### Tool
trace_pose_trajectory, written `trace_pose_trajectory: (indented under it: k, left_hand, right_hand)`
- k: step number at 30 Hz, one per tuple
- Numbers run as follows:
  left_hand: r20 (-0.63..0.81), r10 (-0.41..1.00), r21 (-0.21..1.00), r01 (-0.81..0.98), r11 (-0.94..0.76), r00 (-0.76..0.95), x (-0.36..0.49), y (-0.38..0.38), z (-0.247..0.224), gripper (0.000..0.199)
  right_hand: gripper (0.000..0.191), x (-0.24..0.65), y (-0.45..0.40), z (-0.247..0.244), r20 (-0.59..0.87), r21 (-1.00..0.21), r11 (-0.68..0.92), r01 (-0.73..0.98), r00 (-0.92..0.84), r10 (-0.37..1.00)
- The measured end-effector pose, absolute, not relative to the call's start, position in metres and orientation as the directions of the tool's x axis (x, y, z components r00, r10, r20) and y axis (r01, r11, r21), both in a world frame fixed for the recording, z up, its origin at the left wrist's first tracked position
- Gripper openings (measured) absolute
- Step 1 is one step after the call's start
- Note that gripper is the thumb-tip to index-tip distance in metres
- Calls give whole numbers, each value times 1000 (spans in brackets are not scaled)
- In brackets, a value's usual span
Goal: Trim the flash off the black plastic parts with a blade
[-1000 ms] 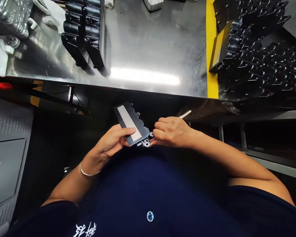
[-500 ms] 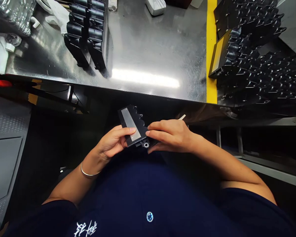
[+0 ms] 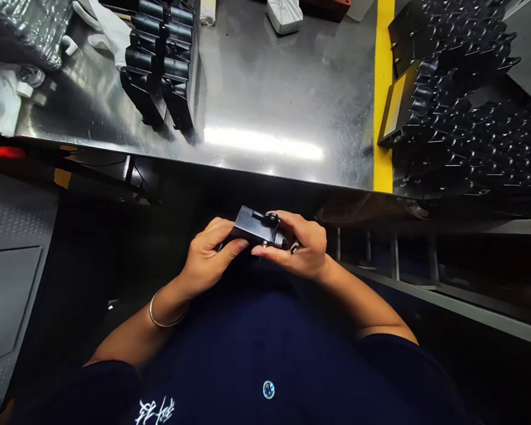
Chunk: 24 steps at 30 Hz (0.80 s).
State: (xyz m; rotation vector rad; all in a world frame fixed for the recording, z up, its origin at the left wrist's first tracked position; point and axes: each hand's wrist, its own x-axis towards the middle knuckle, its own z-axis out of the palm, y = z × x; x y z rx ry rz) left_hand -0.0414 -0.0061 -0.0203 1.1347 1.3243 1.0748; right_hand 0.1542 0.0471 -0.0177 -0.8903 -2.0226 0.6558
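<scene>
Between my two hands, in front of my body, is a black plastic part (image 3: 252, 225), with its narrow end turned up toward me. A small lug and pin-like bits show at its right side. My left hand (image 3: 209, 252) is closed on the left end, thumb near the front lower edge. My right hand (image 3: 303, 243) grips the right end between thumb and fingers. A small shiny metal piece (image 3: 295, 247) shows at the right palm; what it belongs to is hidden.
A metal table (image 3: 265, 100) lies ahead. Two black scalloped parts (image 3: 177, 71) stand on it at left, near white gloves (image 3: 108, 32). Right of the yellow strip (image 3: 383, 100) are many similar black parts (image 3: 469, 118). A white wrapped block (image 3: 284, 15) sits at the back.
The black part has been turned, so its silver-plated face is out of sight and its narrow end shows. My right hand has shifted from fingers along its edge to a grip around its end.
</scene>
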Motion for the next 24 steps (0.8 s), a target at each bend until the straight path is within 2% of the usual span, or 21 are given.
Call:
trace_pose_trajectory:
  k: [3, 5, 9, 12, 17, 21, 24]
  left_hand:
    - [-237, 967, 972, -17, 236, -93, -42, -8, -26, 29]
    - [-269, 955, 963, -54, 264, -128, -45, -7, -26, 38]
    - [-249, 969, 969, -3, 249, 8, -49, -1, -21, 44]
    - [-245, 961, 969, 47, 241, 129, -48, 3, -17, 40]
    - [-296, 936, 955, 29, 296, 189, -45, 2, -16, 41]
    - [-254, 929, 966, 19, 259, 269, -44, -2, -16, 42]
    - [-233, 953, 973, 39, 229, 195, -45, -3, -15, 47]
  right_hand:
    - [47, 154, 46, -22, 364, -845, 500, 190, -479, 798]
    - [36, 158, 47, -20, 298, -891, 424, 162, -497, 815]
    - [17, 162, 48, -12, 262, -876, 419, 238, -495, 829]
    - [16, 162, 45, -9, 278, -856, 475, 202, -596, 754]
    - [17, 162, 44, -12, 235, -832, 510, 221, -692, 683]
    - [20, 160, 46, -17, 198, -827, 467, 313, -615, 763]
    - [25, 161, 43, -14, 123, -903, 303, 306, -489, 863]
